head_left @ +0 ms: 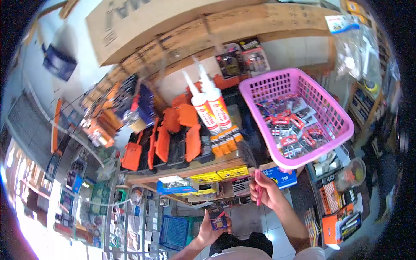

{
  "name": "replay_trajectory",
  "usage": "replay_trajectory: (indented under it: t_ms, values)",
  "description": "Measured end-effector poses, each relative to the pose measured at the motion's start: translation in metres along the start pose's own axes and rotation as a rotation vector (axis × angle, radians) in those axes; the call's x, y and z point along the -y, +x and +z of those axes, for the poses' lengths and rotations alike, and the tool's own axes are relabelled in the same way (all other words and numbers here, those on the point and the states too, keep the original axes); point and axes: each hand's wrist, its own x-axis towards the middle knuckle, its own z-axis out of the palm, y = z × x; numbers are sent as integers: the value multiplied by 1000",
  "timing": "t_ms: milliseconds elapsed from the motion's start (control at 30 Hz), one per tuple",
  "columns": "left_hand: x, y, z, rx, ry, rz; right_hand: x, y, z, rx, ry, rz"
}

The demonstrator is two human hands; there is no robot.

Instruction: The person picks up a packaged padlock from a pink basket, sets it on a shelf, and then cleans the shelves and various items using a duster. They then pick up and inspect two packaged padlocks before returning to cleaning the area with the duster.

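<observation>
My right hand (pixel 268 190) is closed around the pink handle of a brush (pixel 248 155). The dark bristles point up at the shelf edge, beside several orange-and-black tubes (pixel 224 141). Lower down, my left hand (pixel 209 229) grips a small dark packaged padlock (pixel 219 222), its fingers wrapped round the pack's sides. A pink plastic basket (pixel 315 164) stands on the shelf beyond my right hand, with many small carded packs (pixel 288 130) inside. Two white sealant cartridges (pixel 212 110) with red and yellow labels stand left of the basket.
Orange-lidded black boxes (pixel 162 143) line the wooden shelf (pixel 203 169). Yellow and blue boxes (pixel 208 177) sit below its edge. A blue crate (pixel 173 232) is at lower left, a long cardboard box (pixel 143 26) above, and hanging plastic bags (pixel 351 47) at upper right.
</observation>
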Motion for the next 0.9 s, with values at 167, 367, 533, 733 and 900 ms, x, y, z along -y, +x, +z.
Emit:
replay_trajectory:
  t_ms: [167, 367, 533, 733, 900]
  values:
    - [-18, -13, -20, 20, -241, 21, -69, -38, -27, -8, -218, 182]
    - [-57, -24, -39, -65, -217, 199, -181, -86, -75, 17, -622, 187]
    - [-88, -39, -40, -26, -281, 338, -235, -104, -49, -36, -768, 211]
    - [-105, -66, -58, -216, -364, 489, -285, -111, -24, -302, -933, -35]
    - [-108, -73, -109, -40, -355, 578, -300, -124, -11, -148, -1147, -122]
